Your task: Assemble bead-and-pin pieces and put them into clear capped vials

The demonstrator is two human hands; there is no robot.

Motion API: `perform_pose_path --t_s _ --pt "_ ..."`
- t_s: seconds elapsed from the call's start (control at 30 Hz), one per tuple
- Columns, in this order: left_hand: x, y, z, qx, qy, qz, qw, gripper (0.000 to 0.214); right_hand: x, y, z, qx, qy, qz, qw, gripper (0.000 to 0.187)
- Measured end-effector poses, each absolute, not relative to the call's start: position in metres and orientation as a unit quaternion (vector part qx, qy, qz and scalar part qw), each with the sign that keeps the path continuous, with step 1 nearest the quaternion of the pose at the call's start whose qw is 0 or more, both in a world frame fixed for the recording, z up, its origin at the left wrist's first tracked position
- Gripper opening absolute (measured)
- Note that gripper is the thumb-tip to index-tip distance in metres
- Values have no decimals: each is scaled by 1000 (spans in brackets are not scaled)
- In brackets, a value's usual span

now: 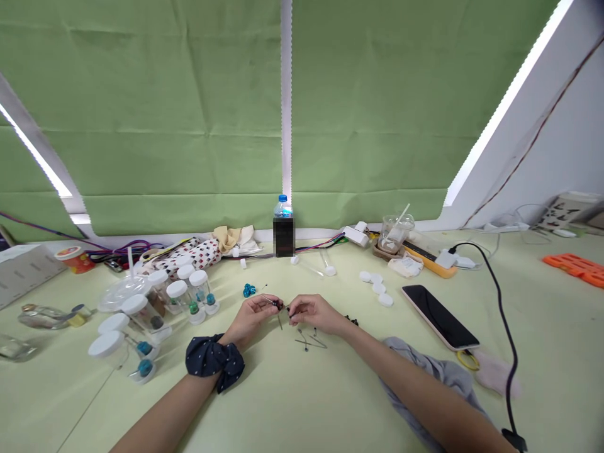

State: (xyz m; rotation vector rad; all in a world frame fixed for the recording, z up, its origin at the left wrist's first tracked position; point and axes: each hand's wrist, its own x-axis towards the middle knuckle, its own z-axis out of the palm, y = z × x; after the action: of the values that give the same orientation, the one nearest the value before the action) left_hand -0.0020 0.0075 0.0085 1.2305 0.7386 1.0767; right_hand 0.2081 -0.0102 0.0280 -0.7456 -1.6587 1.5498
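At the frame's center, my left hand (250, 313) pinches a small dark wire-legged part (276, 304) in a narrow grip; my right hand (316, 313) sits just beside it, its grip too small to tell.

A black smartphone (440, 317) in a pale case is laid face up on the pale green tabletop (283, 402), and a black cable (506, 327) is run just beside it. A grey cloth (427, 377) is spread nearby. An orange tray (574, 269) is placed at the far right. A clear plastic cup (395, 229) with a straw is set beside a yellow power strip (429, 261). A blue-capped water bottle (282, 207) is stood on a dark box (284, 237), and green blinds (141, 113) are hung behind.
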Motion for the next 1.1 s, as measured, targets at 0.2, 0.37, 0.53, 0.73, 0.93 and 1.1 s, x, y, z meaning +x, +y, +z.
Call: perform_pose_path --t_s 0.2,0.37,0.53,0.73,0.93,1.1 --pt "-2 7 7 556 312 449 626 22 207 -12 29 -278 -643 616 361 26" --pt "-2 6 8 557 315 448 625 24 206 -12 27 -285 -638 621 354 26" --pt "-2 7 7 555 312 443 632 23 208 -10 25 -281 -637 619 363 26" --pt "-3 9 3 558 309 449 625 22 208 -8 24 -288 -631 610 382 28" --pt "-3 8 3 568 333 472 586 23 205 -7 19 -316 -619 586 417 30" --pt "-2 7 5 573 334 493 563 23 202 -7 16 -342 -611 566 434 31"
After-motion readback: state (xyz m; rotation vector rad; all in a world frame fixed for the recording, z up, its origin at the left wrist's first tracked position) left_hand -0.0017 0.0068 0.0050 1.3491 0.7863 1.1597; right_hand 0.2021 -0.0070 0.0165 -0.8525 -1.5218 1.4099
